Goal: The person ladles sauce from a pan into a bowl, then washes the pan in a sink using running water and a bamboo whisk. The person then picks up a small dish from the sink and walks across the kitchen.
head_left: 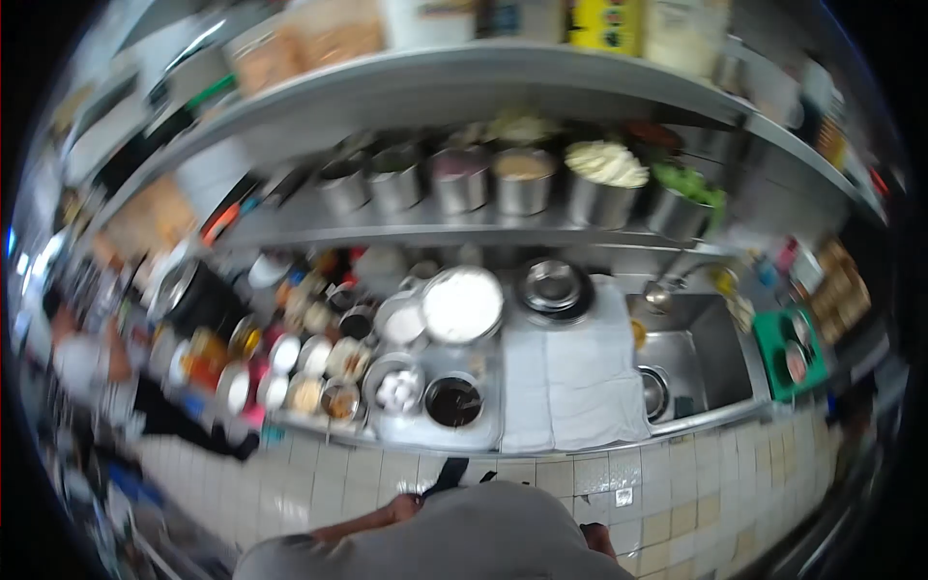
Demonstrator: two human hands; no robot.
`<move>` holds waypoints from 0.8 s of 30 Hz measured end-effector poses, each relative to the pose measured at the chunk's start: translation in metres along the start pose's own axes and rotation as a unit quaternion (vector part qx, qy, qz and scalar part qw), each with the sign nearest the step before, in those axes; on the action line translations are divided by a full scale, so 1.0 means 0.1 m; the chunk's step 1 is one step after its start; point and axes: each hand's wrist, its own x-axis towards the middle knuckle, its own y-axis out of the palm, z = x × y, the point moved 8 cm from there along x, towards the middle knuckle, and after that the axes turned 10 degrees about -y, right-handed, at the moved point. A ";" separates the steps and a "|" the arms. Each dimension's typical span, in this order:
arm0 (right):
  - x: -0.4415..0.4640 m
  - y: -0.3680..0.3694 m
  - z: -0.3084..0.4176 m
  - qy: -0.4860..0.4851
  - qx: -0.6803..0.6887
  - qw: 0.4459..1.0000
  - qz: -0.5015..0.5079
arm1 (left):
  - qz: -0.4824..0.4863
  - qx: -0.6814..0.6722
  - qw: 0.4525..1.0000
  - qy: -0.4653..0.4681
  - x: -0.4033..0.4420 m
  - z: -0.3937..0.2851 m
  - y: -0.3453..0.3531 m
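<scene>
Black and narrow, a blurred strip (448, 477) showed right by the left hand (406, 507), slanting up from it toward the front of the steel counter (490, 387)! Dark all over it was, broader at the far end, its detail lost in the blur; whether the fingers were clamped on it or merely beside it, you couldn't tell. Across the grey shirt (454, 536), the right hand (599, 539) just peeped out, mostly hidden, its grip impossible to call. Out past the strip, up on the counter, sat a pot of dark liquid (453, 401), a bowl of white rounded pieces (396, 391) close on its left, a white cloth (590, 391) spread to its right. Behind the pot stood a wide white-filled basin (462, 304); beyond the cloth came the sink (723, 353), then a green tray (770, 356). Metal containers (523, 193) lined the shelf above, and away left stood a co-worker (89, 362) in white.
</scene>
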 end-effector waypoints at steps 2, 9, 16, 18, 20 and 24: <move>0.02 -0.10 -0.80 0.057 0.200 0.972 -0.107 | 0.089 0.070 0.992 -0.047 -0.26 -0.53 -0.07; -0.07 -0.13 -2.40 0.239 0.332 0.903 -0.131 | -0.107 -0.186 0.889 -0.405 -1.60 -0.59 0.29; 0.33 -0.34 -1.55 0.107 0.368 0.911 -0.151 | -0.186 -0.250 0.871 -0.381 -2.35 -0.59 0.51; 0.29 -0.31 -0.95 0.092 0.339 0.924 -0.153 | -0.176 -0.217 0.888 -0.366 -2.59 -0.83 0.51; 0.32 -0.19 -0.42 0.017 0.304 0.949 -0.085 | -0.191 -0.035 0.876 -0.442 -2.96 -0.97 0.48; 0.04 -0.19 0.92 -0.057 0.009 0.998 0.004 | -0.129 -0.142 0.766 -0.613 -3.51 -0.49 1.59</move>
